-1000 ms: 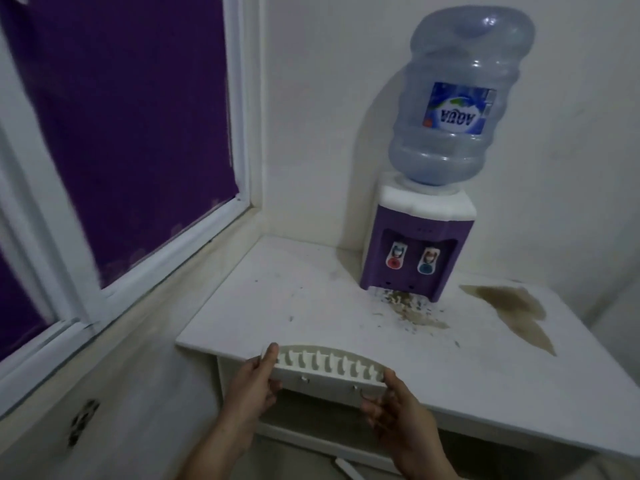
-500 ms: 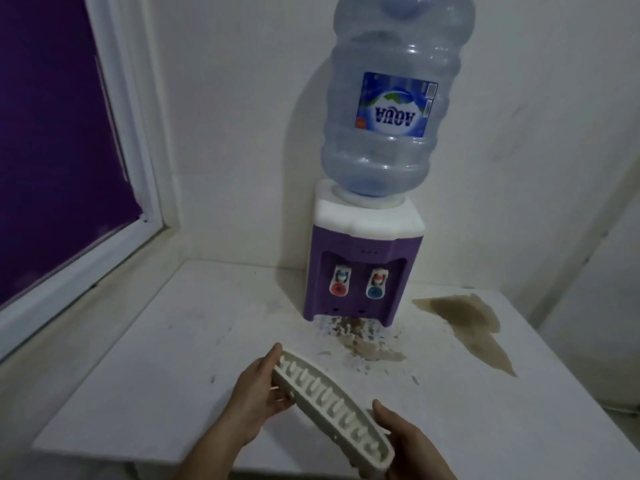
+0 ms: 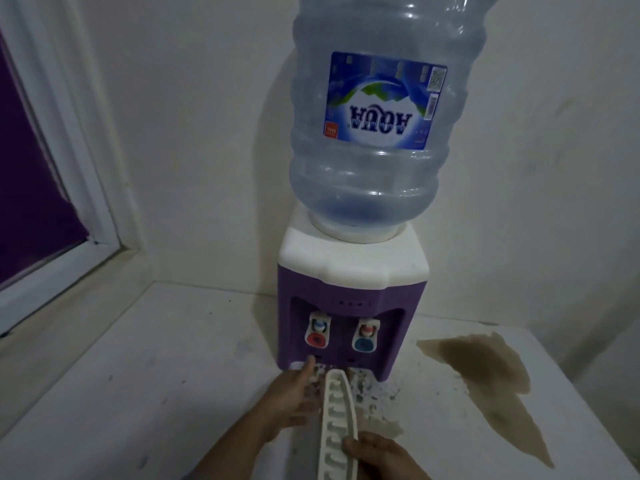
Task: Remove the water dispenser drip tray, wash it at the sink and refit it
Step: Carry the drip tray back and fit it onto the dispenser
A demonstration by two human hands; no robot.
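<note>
So compared to half a second back, the view is sitting way closer to the water dispenser [image 3: 349, 306], which is filling up most of the shot now, and the drip tray [image 3: 337, 424] is pointing nearly end-on at the dispenser instead of lying diagonally across the worktop [image 3: 121, 393]. Its far end is hovering right at the base, just under the two taps, the red one [image 3: 317, 332] and the blue one [image 3: 365, 337].

The left hand [image 3: 294, 396] is reaching forward alongside the tray's left edge, fingers stretched out toward the foot of the dispenser, palm side pressing against the tray. The right hand [image 3: 377, 455] is wrapping around the near end from the right, thumb lying over the slotted top. Both hands are gripping the tray between them.

The big blue bottle [image 3: 374, 126] is sitting upside down on top. A brown spill [image 3: 491, 372] is spreading across the worktop to the right, and there are speckles of grime just in front of the dispenser.
</note>
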